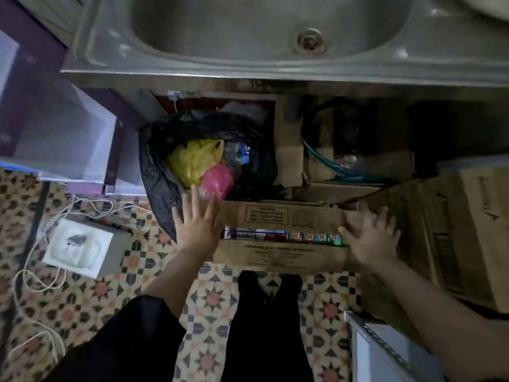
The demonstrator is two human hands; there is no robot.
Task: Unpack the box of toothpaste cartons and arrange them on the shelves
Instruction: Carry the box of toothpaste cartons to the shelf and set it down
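Hidden, cropped and blurred parts

The flaps of the box (278, 216) cover most of the cartons (286, 237); only a strip shows between the fingers of the left hand (197, 226) and those of the right hand (370, 237), which is motion-blurred. Flap print is too small to read. Beyond the fingertips, the sink (248, 31) is cropped by the top edge, and the space beneath it is too dark to tell.

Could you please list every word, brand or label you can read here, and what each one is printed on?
"Pepsodent" on a white toothpaste carton inside the open cardboard box.
Boxed panel of print on the box's far flap: too blurred to read.
Lines of print on the near flap: too blurred to read reliably.
Markings on the large carton at right: unreadable.
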